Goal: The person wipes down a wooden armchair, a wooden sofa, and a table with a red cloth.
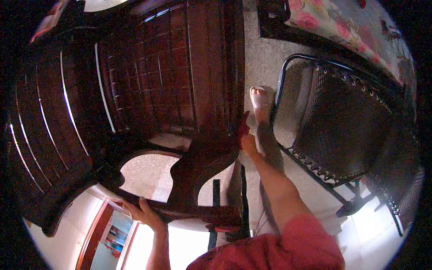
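Observation:
A dark wooden bench (162,84) with a slatted seat and back fills the left half of the view. My left hand (145,213) holds its near armrest (199,212), the thumb lying across the wood and the fingers along the outer side. Low by the front edge of the seat, my right hand (249,144) is closed around a dark red cloth (243,127), which touches the wood. Part of this cloth is hidden by the dark edge and shadow.
A folding lounger (341,121) with dark laced fabric and a metal frame stands at the right. Behind it is a surface with a floral cover (337,27). My foot in a light sandal (259,98) is on the floor between bench and lounger. A doorway (98,233) shows at lower left.

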